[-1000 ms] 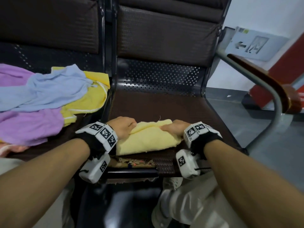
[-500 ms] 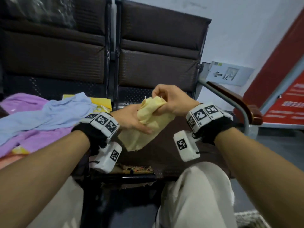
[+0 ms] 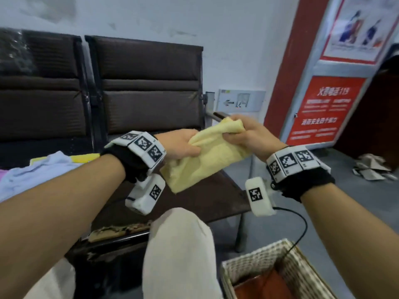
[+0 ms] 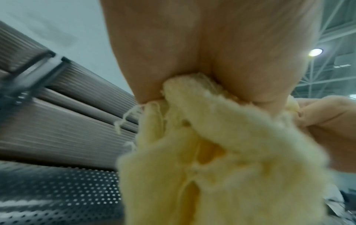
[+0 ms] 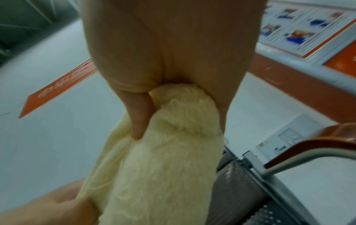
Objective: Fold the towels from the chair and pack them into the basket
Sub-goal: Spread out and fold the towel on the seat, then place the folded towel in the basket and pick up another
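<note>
- Towel (image 3: 207, 156), yellow and folded, I hold above the chair (image 3: 194, 197): left hand (image 3: 179, 145) and right hand (image 3: 241, 134) both clamp it.
- Next, I judge, lowering it into the basket (image 3: 302, 268).

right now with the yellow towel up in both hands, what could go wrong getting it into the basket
The yellow towel is bunched where the right hand grips it, and the left hand holds only its other end, so the fold may come loose in the air. The basket sits low at the right, partly out of view, so the towel could catch its rim. The right wrist cable hangs over the basket and might snag.
</note>
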{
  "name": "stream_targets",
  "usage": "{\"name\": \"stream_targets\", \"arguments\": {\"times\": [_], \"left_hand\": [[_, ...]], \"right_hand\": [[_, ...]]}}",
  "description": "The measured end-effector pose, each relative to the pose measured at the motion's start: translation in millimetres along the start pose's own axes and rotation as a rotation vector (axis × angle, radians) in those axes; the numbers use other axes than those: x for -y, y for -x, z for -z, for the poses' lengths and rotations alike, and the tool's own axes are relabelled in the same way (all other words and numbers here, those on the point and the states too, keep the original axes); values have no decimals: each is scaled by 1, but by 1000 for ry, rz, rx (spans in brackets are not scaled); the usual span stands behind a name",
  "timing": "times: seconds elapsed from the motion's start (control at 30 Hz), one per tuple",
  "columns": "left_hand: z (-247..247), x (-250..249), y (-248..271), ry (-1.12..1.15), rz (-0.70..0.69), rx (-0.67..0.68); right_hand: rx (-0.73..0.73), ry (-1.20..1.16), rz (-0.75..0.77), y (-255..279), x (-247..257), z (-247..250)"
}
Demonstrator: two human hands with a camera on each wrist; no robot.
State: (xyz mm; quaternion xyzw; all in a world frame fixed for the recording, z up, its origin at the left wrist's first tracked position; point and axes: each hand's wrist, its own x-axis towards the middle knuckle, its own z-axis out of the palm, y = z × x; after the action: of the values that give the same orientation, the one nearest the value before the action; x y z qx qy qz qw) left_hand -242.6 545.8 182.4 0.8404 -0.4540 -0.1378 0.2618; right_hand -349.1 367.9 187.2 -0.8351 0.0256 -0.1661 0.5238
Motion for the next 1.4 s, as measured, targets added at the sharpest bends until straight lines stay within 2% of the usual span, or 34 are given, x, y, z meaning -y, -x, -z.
{"name": "stream_targets", "arguments": {"times": [0.2,0.3,0.4,0.5,0.57,0.67,0.73,0.87,0.93,1.07,1.23,1.4], "left_hand": [[-96,-54,-59,-158,-67,232],[-169,-58,-76,-139,-65,356],[-248,-45,-81,-124,-35,474],[-315,-25,-73,-86,6,570],[-349,-8,-63,-70,27,621],[-385,15,-50,-97,103,735],[-400,23,-45,-142,142,793],[-407,24,-51,-203,181,723],[-400,21,-53,-148,194,659],[-361,23,-54,-5,232,502],[-290,27,-47,199,274,305],[-189,27,-33,234,203,80]], "right_hand": [[-119,-110,-270,75,-83,74],[-186,-54,-405,118,-135,91],[-193,-25,-538,159,-192,91],[-157,15,-653,187,-243,79],[-76,93,-732,199,-274,66],[81,212,-845,210,-313,42],[116,228,-909,211,-334,27],[122,319,-991,207,-364,9],[127,426,-973,206,-368,7],[46,565,-884,197,-356,9],[23,647,-688,164,-305,11],[100,651,-460,97,-222,-1]]}}
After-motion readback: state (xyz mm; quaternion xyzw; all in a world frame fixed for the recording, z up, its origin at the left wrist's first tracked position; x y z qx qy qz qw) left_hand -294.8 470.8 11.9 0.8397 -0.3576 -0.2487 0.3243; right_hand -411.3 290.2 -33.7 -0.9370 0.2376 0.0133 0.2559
